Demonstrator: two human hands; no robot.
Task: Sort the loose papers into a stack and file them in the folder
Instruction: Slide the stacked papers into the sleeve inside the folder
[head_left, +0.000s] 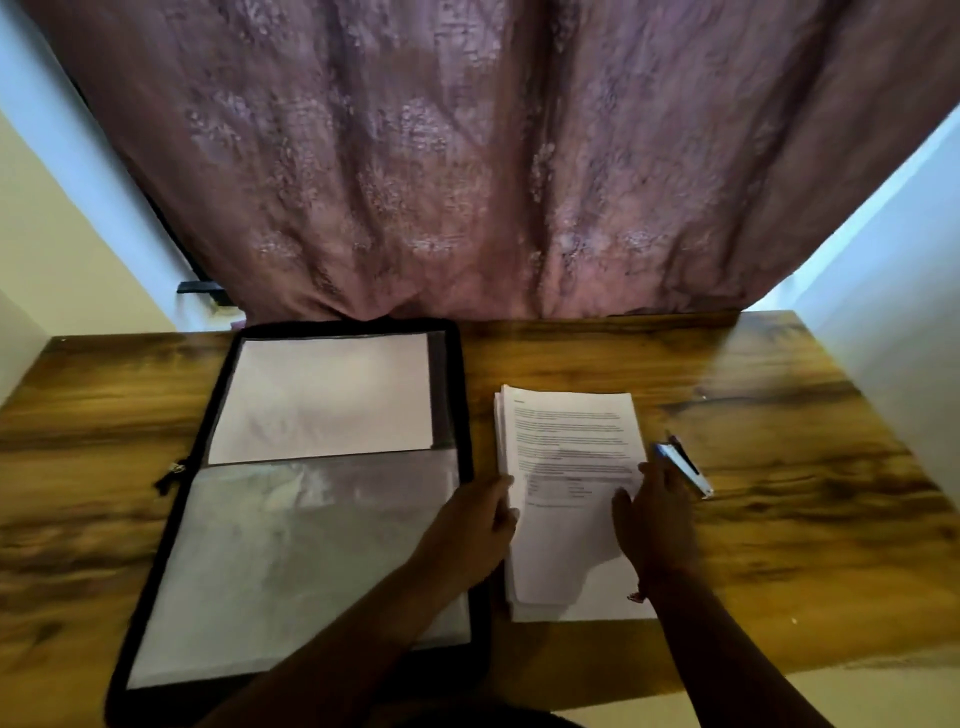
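Two hands (480, 525) (655, 512) flanking paper stack (566, 431)

There is only one view, and it sits on my head, looking forward and steeply down over the wooden table (779, 467) in front of me. The lens is wide: the table's far edge bows, and the side walls lean in at both upper corners. It hangs close above the near edge, so my forearms enter from the bottom and my left hand (475, 525) and right hand (657, 519) lie near the middle. The table's far edge crosses just below mid-height, against a hanging curtain (467, 156) that fills the upper half. The table's left and right ends run out of view; no second view shares anything.
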